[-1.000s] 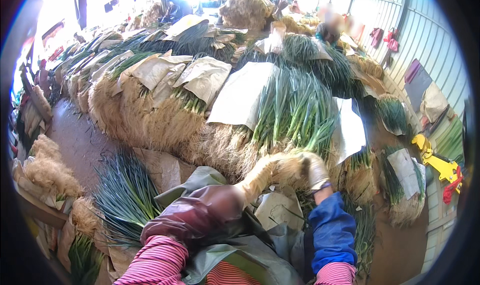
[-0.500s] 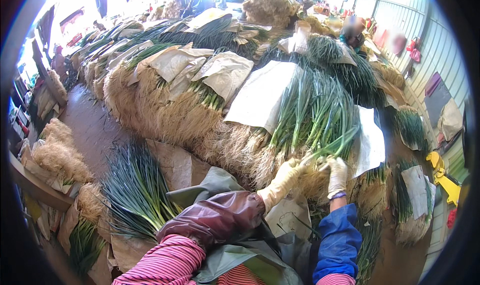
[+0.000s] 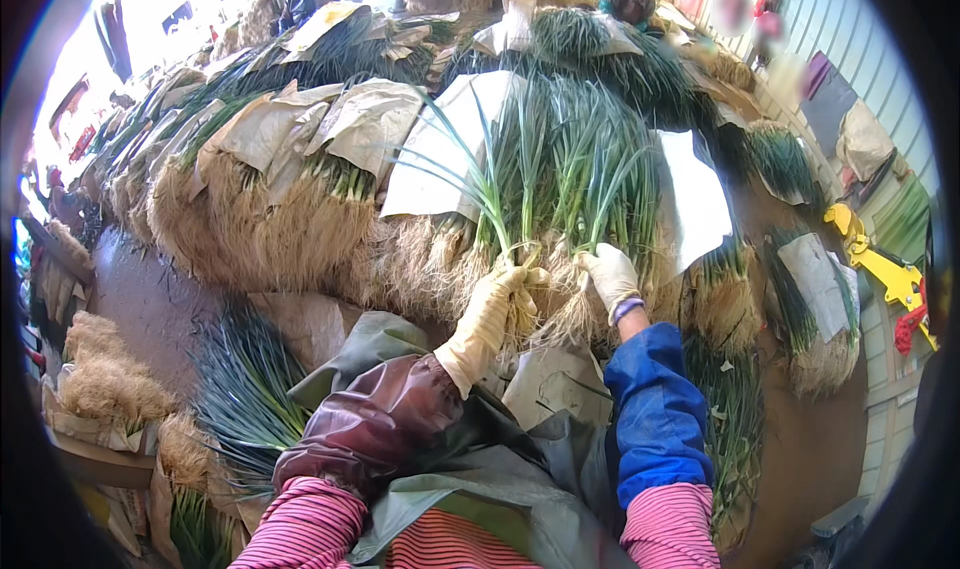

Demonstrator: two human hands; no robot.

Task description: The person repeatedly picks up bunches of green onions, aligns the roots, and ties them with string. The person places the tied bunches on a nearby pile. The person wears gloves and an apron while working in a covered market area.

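My left hand (image 3: 487, 311), in a pale glove, is closed around the white base of a few green onions (image 3: 490, 201); their leaves fan up and to the left, and pale roots hang below the fingers. To its right, my gloved right hand (image 3: 612, 277) pinches green onions (image 3: 603, 184) low on their stems, with a tuft of roots (image 3: 568, 319) dangling beneath. Whether these stems are free of the pile cannot be made out. Both hands are in front of a dense row of upright green onions (image 3: 560, 139), roots toward me.
White sheets (image 3: 690, 199) flank the row, and brown paper (image 3: 375, 119) covers bundles at left. A loose heap of green onions (image 3: 245, 399) lies near my left forearm. A yellow hand tool or cart part (image 3: 880, 264) stands at right. Another person (image 3: 630, 1) sits far back.
My hands have moved apart. The green onions in my left hand now point up and left; before, leaves slanted up right between the hands. The whole view has shifted.
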